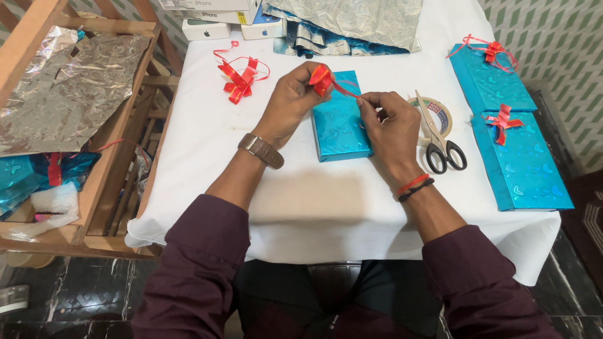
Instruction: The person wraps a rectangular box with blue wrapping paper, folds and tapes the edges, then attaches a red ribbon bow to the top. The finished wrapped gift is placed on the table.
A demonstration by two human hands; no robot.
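Red ribbon bow sits pinched in my left grip over the far end of the blue wrapped box on the white tabletop, while my right grip is closed on its trailing ribbon strand, scissors just beside.

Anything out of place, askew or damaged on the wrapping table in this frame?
Nothing damaged or spilled. The left hand pinches a red bow over the blue wrapped box, and the right hand holds its ribbon tail. A spare red bow lies loose, and crumpled silver foil is heaped at the table's far edge, merely untidy.
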